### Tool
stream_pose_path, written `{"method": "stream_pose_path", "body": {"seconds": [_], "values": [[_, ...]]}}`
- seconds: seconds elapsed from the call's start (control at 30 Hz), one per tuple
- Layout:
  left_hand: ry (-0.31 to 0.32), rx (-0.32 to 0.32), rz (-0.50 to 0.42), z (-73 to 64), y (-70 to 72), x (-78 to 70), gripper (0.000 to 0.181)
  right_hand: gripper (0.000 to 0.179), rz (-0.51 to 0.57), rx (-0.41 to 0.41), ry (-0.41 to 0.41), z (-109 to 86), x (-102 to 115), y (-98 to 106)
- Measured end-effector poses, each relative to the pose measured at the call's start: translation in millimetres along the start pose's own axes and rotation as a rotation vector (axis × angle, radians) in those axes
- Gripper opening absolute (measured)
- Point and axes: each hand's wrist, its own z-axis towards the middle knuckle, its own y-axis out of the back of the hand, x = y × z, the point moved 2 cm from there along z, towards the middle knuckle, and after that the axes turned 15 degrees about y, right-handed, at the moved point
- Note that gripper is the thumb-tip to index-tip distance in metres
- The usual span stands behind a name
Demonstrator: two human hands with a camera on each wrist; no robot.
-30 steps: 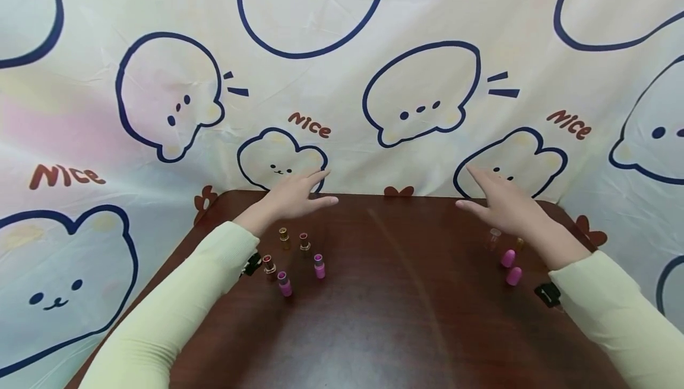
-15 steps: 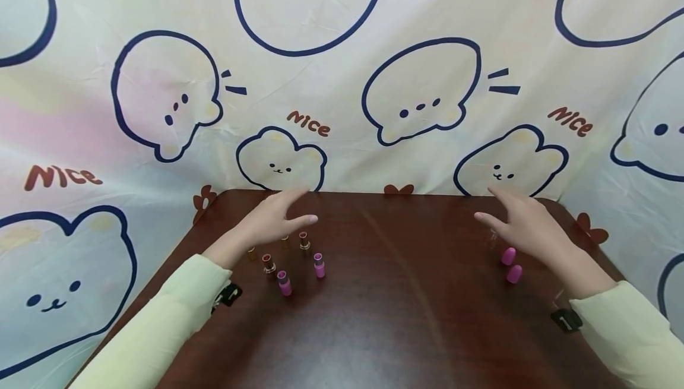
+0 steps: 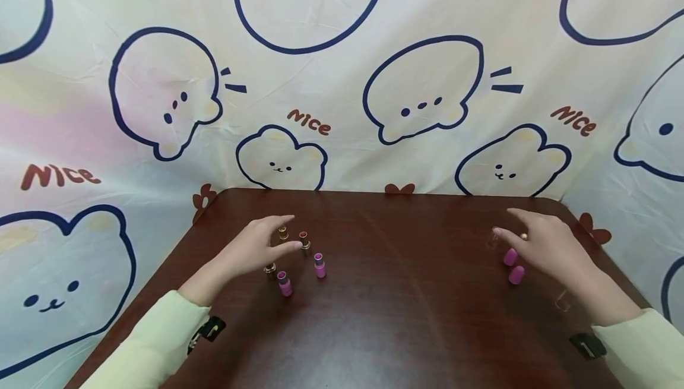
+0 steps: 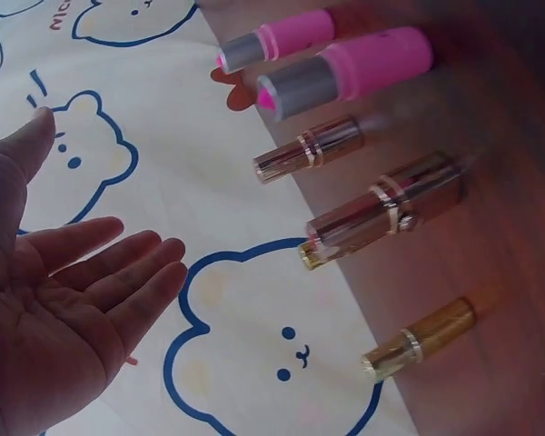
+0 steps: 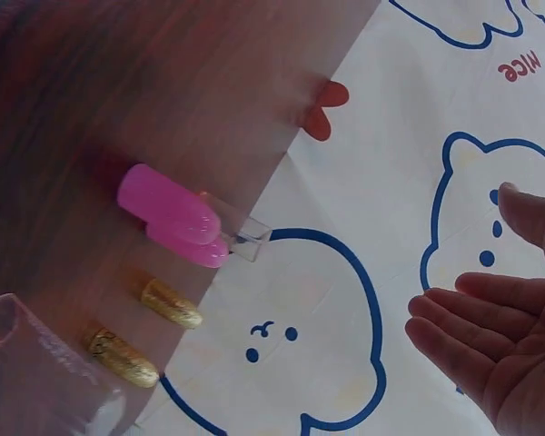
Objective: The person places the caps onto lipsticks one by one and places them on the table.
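My left hand hovers over the left side of the table with fingers relaxed and nothing in them. Under and beside it several uncapped lipsticks stand upright: two pink lipsticks, darker metallic lipsticks and gold ones, such as the gold lipstick in the left wrist view. On the right, my right hand is held above the lipstick caps, thumb apart from the fingers, palm empty. Two pink caps stand there; in the right wrist view two gold caps and clear caps show too. The right hand partly hides this group.
The dark brown table has a wide stretch of bare surface between the two groups. Behind and beside it hangs a pale cloth with cartoon drawings. A small black device is on the right wrist, another on the left.
Both hands have drawn back toward the person and lower, moving outward from each other. More of the lipsticks' far row and a clear cap have come into sight. Lipsticks and caps stay put.
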Motion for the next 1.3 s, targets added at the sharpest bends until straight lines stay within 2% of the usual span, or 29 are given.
{"method": "stream_pose_path", "body": {"seconds": [0.17, 0.33, 0.57, 0.77, 0.97, 1.3], "values": [[0.014, 0.01, 0.002, -9.2, -7.1, 8.1, 0.066, 0.081, 0.005, -0.009, -0.041, -8.1, -5.4, -3.7], [0.059, 0.011, -0.021, -18.7, -13.7, 16.7, 0.066, 0.068, 0.015, -0.017, -0.049, -13.2, -10.0, -10.1], [0.088, 0.005, -0.05, -29.3, -23.1, 24.0, 0.059, 0.066, 0.041, 0.036, -0.093, -19.5, -18.2, -17.8], [0.096, 0.017, -0.053, -33.2, -31.4, 29.5, 0.055, 0.056, 0.06, 0.089, -0.123, -26.6, -26.0, -24.8], [0.099, 0.052, -0.097, -35.2, -41.1, 31.6, 0.051, 0.054, 0.087, 0.164, -0.167, -32.8, -34.7, -32.5], [0.067, 0.099, -0.06, -30.8, -55.4, 36.5, 0.039, 0.045, 0.096, 0.226, -0.203, -32.4, -42.8, -41.9]]}}
